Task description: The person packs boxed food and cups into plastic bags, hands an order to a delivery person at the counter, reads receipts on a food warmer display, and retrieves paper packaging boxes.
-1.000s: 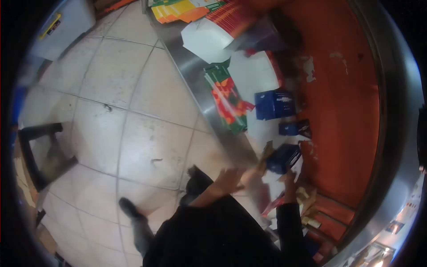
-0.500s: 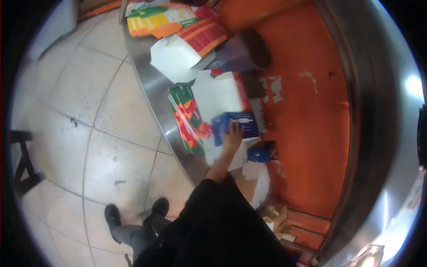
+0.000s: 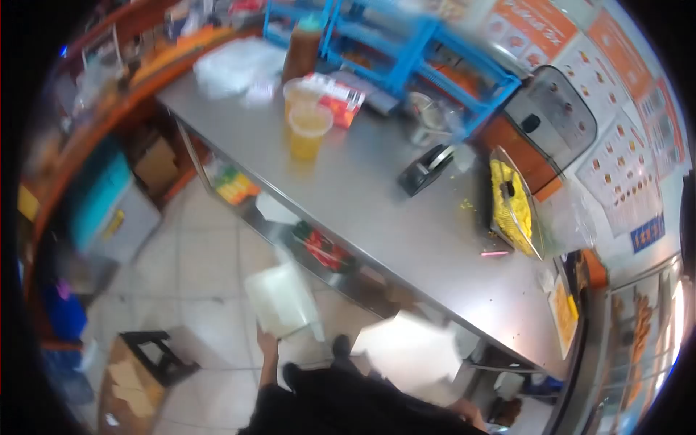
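Note:
To the left of my body, my left hand (image 3: 267, 341) grips the lower edge of a white paper carton (image 3: 283, 301), held over the floor in front of the table. A second white carton or card piece (image 3: 409, 351), blurred, is in front of my body near the table edge. At its lower right edge is my right hand (image 3: 471, 415), closed on it as far as the blur shows, with the fingers partly hidden. On the low shelf under the steel table (image 3: 341, 196) lie red and green printed cartons (image 3: 322, 248).
On the table stand two cups of yellow drink (image 3: 306, 141), a sauce bottle (image 3: 301, 54), a tape dispenser (image 3: 428, 170) and a wire strainer with yellow food (image 3: 515, 206). Blue racks (image 3: 391, 51) line the back. A small stool (image 3: 156, 355) stands on the floor at left.
The view has swung up from the low shelf to the tabletop. The hand that was on a blue box there is off it, and both hands are now at white cartons.

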Available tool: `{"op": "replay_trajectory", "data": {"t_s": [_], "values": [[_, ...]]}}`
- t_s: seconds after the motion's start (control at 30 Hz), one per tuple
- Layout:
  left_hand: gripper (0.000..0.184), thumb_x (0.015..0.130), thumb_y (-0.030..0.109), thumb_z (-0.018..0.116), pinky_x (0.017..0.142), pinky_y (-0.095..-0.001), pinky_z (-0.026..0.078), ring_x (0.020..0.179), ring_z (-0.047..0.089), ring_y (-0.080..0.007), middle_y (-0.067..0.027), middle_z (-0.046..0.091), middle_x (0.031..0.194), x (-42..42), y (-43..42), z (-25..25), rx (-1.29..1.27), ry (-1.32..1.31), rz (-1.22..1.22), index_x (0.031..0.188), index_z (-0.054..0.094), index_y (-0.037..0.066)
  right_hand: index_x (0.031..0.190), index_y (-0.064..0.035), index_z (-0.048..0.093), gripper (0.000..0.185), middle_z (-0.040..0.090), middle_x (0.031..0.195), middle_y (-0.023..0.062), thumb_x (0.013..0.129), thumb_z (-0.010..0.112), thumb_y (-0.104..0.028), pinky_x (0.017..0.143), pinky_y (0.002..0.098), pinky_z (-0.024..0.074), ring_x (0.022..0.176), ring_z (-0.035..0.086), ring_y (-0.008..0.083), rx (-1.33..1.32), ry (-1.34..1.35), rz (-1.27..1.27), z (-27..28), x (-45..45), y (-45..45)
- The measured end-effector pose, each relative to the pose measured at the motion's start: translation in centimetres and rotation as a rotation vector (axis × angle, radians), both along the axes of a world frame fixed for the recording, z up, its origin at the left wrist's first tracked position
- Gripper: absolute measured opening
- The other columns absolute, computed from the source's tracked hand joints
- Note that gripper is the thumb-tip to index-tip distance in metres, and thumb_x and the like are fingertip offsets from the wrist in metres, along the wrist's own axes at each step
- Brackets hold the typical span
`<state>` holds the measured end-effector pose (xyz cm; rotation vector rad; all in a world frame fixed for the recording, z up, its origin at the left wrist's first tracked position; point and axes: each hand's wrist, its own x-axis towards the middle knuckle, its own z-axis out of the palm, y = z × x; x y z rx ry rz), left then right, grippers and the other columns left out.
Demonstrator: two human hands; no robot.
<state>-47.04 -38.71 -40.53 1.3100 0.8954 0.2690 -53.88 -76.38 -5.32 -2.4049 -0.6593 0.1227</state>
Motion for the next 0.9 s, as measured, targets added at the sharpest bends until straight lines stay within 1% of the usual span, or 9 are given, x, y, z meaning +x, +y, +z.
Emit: {"op": "replay_trajectory", "data": {"t_s": [0.13, 0.17, 0.2, 0.27, 0.5, 0.63, 0.7, 0.73, 0.9], "values": [[0.073, 0.067, 0.002, 0.041, 0.051, -0.0366, 0.051, 0.070, 0.054, -0.0279, -0.0184, 0.046, 0.100, -9.6, 6.5, 10.2, -0.205, -0.004, 0.153, 0.130, 0.006, 0.010, 0.074, -0.0084, 0.058, 0.005, 0.050, 0.072, 0.0087, 0.071, 0.056, -0.010, 0.056, 0.0313, 0.0345, 0.067, 0.047, 0.0208, -0.023, 0.031, -0.295, 0.3, 0.7, 0.0], [0.064, 0.068, 0.002, 0.041, 0.050, -0.0368, 0.050, 0.068, 0.054, -0.0278, -0.0178, 0.046, 0.097, -11.9, 9.4, 7.9, -0.287, 0.022, 0.303, 0.127, 0.016, 0.008, 0.075, -0.0109, 0.058, 0.008, 0.047, 0.068, 0.0078, 0.069, 0.054, -0.008, 0.056, 0.0353, 0.0330, 0.065, 0.046, 0.0234, -0.069, -0.415, -0.139, 1.1, 3.8, 1.3], [0.050, 0.069, 0.004, 0.040, 0.053, -0.0367, 0.050, 0.070, 0.053, -0.0264, -0.0162, 0.047, 0.092, -11.3, 8.3, 16.6, -0.134, 0.027, 0.252, 0.117, 0.026, 0.003, 0.075, -0.0087, 0.054, 0.019, 0.046, 0.070, 0.0095, 0.060, 0.054, 0.002, 0.062, 0.0375, 0.0347, 0.070, 0.045, 0.0277, -0.113, -0.463, -0.131, 1.6, 6.6, 1.7], [0.042, 0.069, 0.005, 0.040, 0.055, -0.0369, 0.050, 0.073, 0.052, -0.0258, -0.0155, 0.047, 0.090, -11.1, 9.7, 21.6, -0.085, -0.015, 0.254, 0.110, 0.031, 0.000, 0.077, -0.0089, 0.055, 0.020, 0.047, 0.073, 0.0102, 0.059, 0.055, 0.000, 0.064, 0.0381, 0.0350, 0.073, 0.045, 0.0286, -0.126, -0.669, -0.151, 0.0, 12.7, 0.8], [0.017, 0.071, 0.007, 0.039, 0.067, -0.0376, 0.049, 0.077, 0.049, -0.0221, -0.0136, 0.046, 0.086, -5.5, 6.3, 32.5, -0.002, -0.214, 0.209, 0.082, 0.048, -0.003, 0.096, -0.0140, 0.055, 0.031, 0.048, 0.082, 0.0100, 0.066, 0.053, -0.008, 0.086, 0.0477, 0.0299, 0.081, 0.045, 0.0292, -0.188, -0.416, -0.266, -5.5, 25.9, -3.3], [0.020, 0.070, 0.005, 0.040, 0.070, -0.0407, 0.049, 0.080, 0.050, -0.0238, -0.0152, 0.047, 0.088, 1.6, 3.4, 33.7, -0.080, -0.320, 0.121, 0.086, 0.046, -0.005, 0.094, -0.0100, 0.057, 0.028, 0.053, 0.093, 0.0109, 0.067, 0.056, -0.013, 0.084, 0.0443, 0.0328, 0.094, 0.046, 0.0302, -0.381, -0.766, -0.773, -1.9, 24.2, 0.8], [0.022, 0.069, 0.005, 0.040, 0.070, -0.0420, 0.049, 0.082, 0.051, -0.0246, -0.0157, 0.047, 0.090, 5.2, 1.1, 34.6, -0.118, -0.388, 0.089, 0.089, 0.046, -0.005, 0.099, -0.0088, 0.055, 0.030, 0.052, 0.098, 0.0141, 0.069, 0.055, -0.016, 0.080, 0.0439, 0.0357, 0.096, 0.046, 0.0313, -0.287, -0.271, -0.278, -6.2, 24.8, 3.5], [0.026, 0.069, 0.004, 0.040, 0.071, -0.0432, 0.048, 0.084, 0.052, -0.0259, -0.0158, 0.048, 0.092, 6.9, -0.2, 35.1, -0.131, -0.410, 0.049, 0.092, 0.044, -0.006, 0.103, -0.0078, 0.051, 0.033, 0.050, 0.101, 0.0161, 0.072, 0.054, -0.017, 0.077, 0.0420, 0.0381, 0.092, 0.048, 0.0316, -0.063, -0.407, -0.050, -4.6, 24.3, 5.5], [0.034, 0.068, 0.002, 0.039, 0.072, -0.0450, 0.048, 0.088, 0.053, -0.0286, -0.0162, 0.050, 0.095, 12.1, -5.0, 34.4, -0.174, -0.420, 0.003, 0.101, 0.041, -0.007, 0.109, -0.0020, 0.043, 0.039, 0.046, 0.101, 0.0197, 0.073, 0.053, -0.013, 0.081, 0.0415, 0.0341, 0.093, 0.043, 0.0343, 0.523, -0.155, -0.255, -9.1, 34.2, 16.2]]}}
